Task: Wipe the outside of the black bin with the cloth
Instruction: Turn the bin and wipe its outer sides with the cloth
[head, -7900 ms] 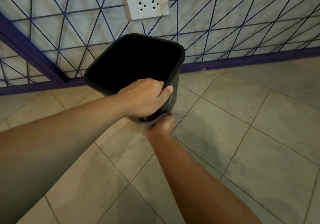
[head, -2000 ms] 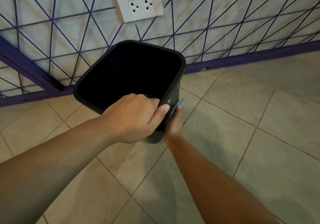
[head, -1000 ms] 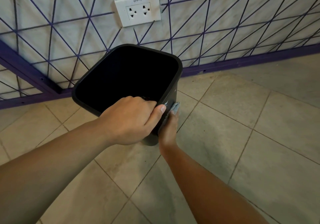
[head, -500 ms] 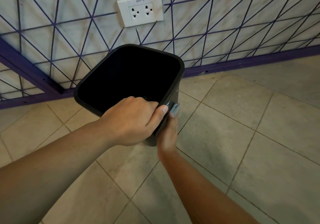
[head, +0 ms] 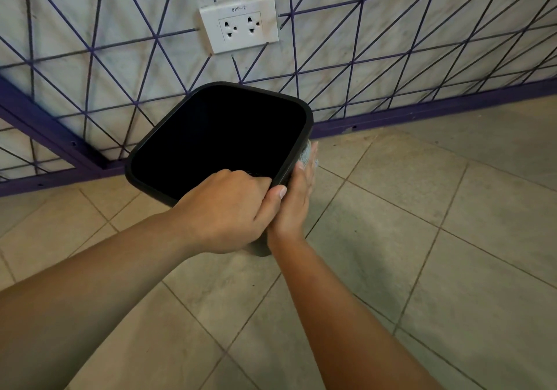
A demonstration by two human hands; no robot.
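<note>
While my left grip (head: 229, 209) clenched the black bin (head: 303, 136) by its near rim, my right grip (head: 297, 196) pressed the cloth (head: 306, 155) flat to its right side.
A harder rub could have twisted the tilted bin loose onto the tiled floor (head: 422, 239), below the socket (head: 241, 23) on the purple-lined wall (head: 391, 43).

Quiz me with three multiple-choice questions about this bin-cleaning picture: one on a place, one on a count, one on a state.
1. Where is the cloth?
A. inside the bin
B. against the black bin's outer right side
C. on the floor

2. How many outlets does the wall socket plate have?
A. one
B. two
C. four

3. What is the left hand doing?
A. gripping the bin's rim
B. hanging free
C. pressing the wall

Answers: 1 B, the right hand presses it there; 2 B, two hole sets show; 3 A, fingers curl over the near rim.
</note>
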